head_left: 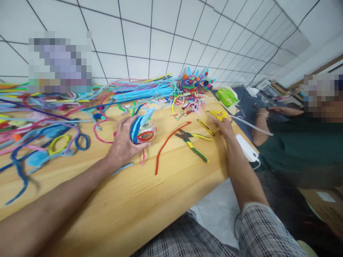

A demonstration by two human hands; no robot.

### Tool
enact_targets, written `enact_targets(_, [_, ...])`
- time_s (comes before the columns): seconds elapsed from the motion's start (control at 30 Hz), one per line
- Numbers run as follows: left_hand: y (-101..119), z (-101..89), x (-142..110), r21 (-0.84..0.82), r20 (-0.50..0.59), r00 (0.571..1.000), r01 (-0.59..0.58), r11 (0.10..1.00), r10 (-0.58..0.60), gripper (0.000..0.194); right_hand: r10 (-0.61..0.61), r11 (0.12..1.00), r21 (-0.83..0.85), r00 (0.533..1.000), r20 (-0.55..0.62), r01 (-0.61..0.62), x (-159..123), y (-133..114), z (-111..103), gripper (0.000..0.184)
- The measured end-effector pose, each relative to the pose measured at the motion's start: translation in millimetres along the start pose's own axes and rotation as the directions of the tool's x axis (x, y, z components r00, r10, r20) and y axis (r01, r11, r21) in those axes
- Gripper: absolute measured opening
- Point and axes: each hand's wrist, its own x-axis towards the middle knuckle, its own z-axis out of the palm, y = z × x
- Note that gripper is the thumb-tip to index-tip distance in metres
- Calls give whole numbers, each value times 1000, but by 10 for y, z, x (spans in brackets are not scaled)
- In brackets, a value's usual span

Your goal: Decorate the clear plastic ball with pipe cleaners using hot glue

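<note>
My left hand (122, 143) is wrapped around a rounded clear plastic craft piece (147, 126), partly covered with blue pipe cleaners. A red pipe cleaner loop shows on its front and a light blue piece sticks up from its top. In my right hand (225, 127) is a yellow hot glue gun (219, 115), with a long whitish glue stick (253, 125) trailing from its back. Between the hands lie a bent red pipe cleaner (164, 147), pliers (193, 144) with yellow and green handles, and a yellow utility knife (205, 127).
Heaps of coloured pipe cleaners (144, 92) cover the table's left and back. Two decorated animal heads (197, 82) stand by the tiled wall, small scissors (183, 113) before them. A white device (247, 148) sits at the right edge. Another person's arm (260, 125) is farther right.
</note>
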Motion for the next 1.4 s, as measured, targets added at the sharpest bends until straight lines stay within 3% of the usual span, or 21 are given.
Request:
enact_targets(0.27, [-10,9,-15,-47,-7,999,44,998,-45,103,58,990,-133,998,30,-53,-222,169,-253,23])
enact_targets(0.33, [-2,14,-20,-49,12,998,56,997,-56,104,-37,986,-165,998,-51,28,-431,159,-272,25])
enact_targets(0.4, [11,14,-19,-46,31,997,66,997,-65,105,-266,960,-110,963,-52,259,-737,33,-225,27])
enact_targets(0.47, [21,11,-15,-47,34,997,71,996,-69,105,-528,849,64,846,74,524,-1106,-230,-122,24])
enact_targets(0.5, [24,9,-12,-50,33,997,72,996,-71,105,-649,760,152,746,148,632,-1293,-401,-58,22])
enact_targets(0.57, [21,9,-8,-52,35,997,75,996,-73,107,-827,555,293,478,295,778,-1624,-767,81,16])
enact_targets(0.6, [17,12,-8,-51,39,996,78,996,-76,108,-868,466,329,351,352,821,-1752,-937,151,17])
enact_targets(0.63, [11,18,-8,-49,44,996,82,995,-80,110,-876,410,348,258,407,843,-1850,-1083,220,20])
enact_targets(0.67, [4,26,-10,-48,45,996,84,995,-82,112,-865,382,346,200,460,857,-1918,-1201,285,21])
enact_targets(0.7, [-4,37,-13,-47,42,996,84,995,-82,113,-842,373,322,172,511,870,-1957,-1287,346,22])
enact_targets(0.9, [-53,99,-19,-79,0,1000,29,996,-30,111,-706,388,197,152,692,900,-1901,-1370,571,10])
enact_targets(1.0, [-70,104,-11,-101,9,1000,24,995,-23,113,-695,406,187,170,698,895,-1858,-1335,574,19])
enact_targets(1.13, [-68,97,-7,-120,22,999,28,992,-25,111,-793,523,304,325,514,796,-1769,-1334,463,18])
enact_targets(1.27, [-35,104,-3,-135,12,999,34,990,-33,104,-761,646,533,518,391,547,-1653,-1431,292,7])
enact_targets(1.33, [-15,107,3,-149,8,999,34,988,-34,103,-753,633,597,571,327,493,-1613,-1532,231,9])
enact_targets(1.4, [2,105,12,-167,18,999,32,985,-30,103,-792,570,593,574,211,568,-1588,-1665,201,9])
